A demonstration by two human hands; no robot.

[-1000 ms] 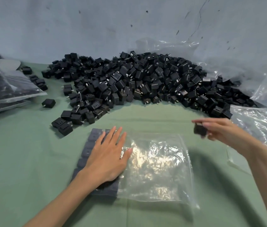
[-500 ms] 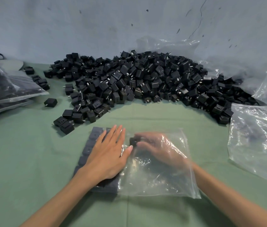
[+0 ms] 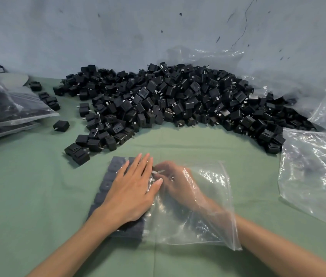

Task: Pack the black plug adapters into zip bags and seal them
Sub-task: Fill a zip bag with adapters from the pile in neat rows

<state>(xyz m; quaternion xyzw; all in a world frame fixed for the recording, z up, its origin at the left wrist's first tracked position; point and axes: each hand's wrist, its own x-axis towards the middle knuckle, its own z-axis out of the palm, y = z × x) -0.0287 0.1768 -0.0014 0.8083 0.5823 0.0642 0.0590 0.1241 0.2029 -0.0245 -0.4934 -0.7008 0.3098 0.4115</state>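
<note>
I am pressing my left hand [image 3: 132, 194], fingers straight and flat, on the clear plastic zip bag [image 3: 208, 226] lying on the green bench [image 3: 28, 186], long axis running left to right, mouth facing right. My right hand [image 3: 176, 182] is sitting inside it, beside the rows of black cube-shaped plug adapters [image 3: 108, 182] at its closed left end; I cannot tell its grip.

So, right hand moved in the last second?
Yes. The right hand went left, away from the right end of the adapter pile, into the zip bag beside the left hand.
</note>
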